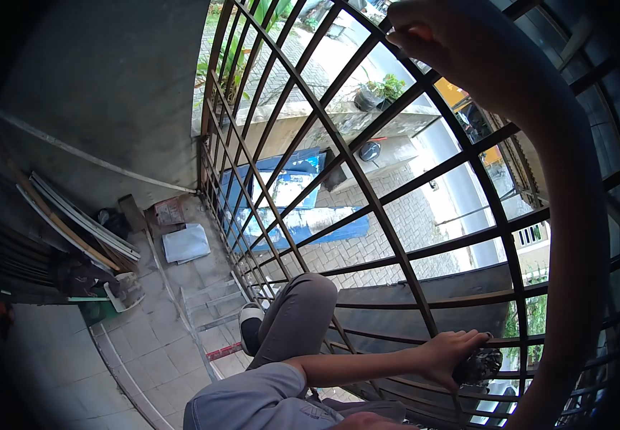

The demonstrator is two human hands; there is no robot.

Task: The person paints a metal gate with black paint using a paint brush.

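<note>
My left hand (447,360) reaches across to the lower right, its fingers closed around a dark, glossy, crumpled-looking object (478,367) held against the bars; its kind I cannot make out. High at the top right, my right hand (428,32) is curled shut beside a bar of the brown metal grille (380,209). Its fingertips are pinched close to that bar, and whatever they hold is too shaded to name. My right arm runs dark along the right side. A bent knee in grey trousers (299,308) is close to the grille.
A metal ladder (213,307) stands below me near a shoe (251,326). White sheets (186,244) lie on the tiled floor, with long curved strips (80,222) by the wall. Beyond the bars are a blue tarp (303,228), paving and potted plants (389,87).
</note>
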